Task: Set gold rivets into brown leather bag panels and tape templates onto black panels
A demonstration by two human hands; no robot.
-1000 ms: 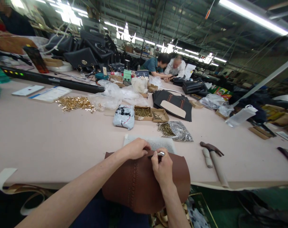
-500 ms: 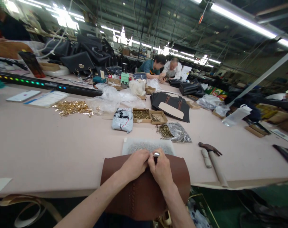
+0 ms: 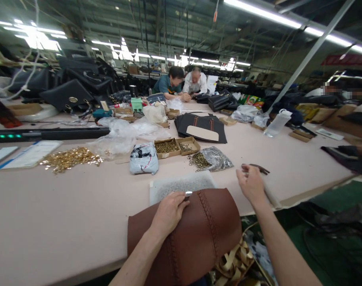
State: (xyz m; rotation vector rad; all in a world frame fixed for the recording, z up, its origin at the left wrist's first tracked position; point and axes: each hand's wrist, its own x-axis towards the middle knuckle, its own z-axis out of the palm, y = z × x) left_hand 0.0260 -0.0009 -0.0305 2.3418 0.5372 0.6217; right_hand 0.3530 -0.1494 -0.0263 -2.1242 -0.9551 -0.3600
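A brown leather panel [image 3: 195,226] with two stitched seams lies over the table's front edge, partly on a speckled pale slab [image 3: 183,183]. My left hand [image 3: 170,212] rests on the panel, its fingers closed on a short metal tool [image 3: 188,194] with a shiny top; the lower end is hidden. To the right, my right hand [image 3: 252,184] is off the panel with fingers apart, over a hammer [image 3: 261,168]. The hammer's head and part of its handle show past the hand. I see nothing held in the right hand.
Behind the slab are a wrapped packet [image 3: 144,159], a cardboard box of small brass parts [image 3: 167,147] and a bag of metal rings [image 3: 218,159]. Gold pieces [image 3: 72,158] lie left. Black panels [image 3: 206,129] and a bottle [image 3: 277,124] stand farther back. Two people lean on the table.
My right hand has left the metal tool and moved right to the hammer. The left hand stays on the panel with the tool. The view has turned right.
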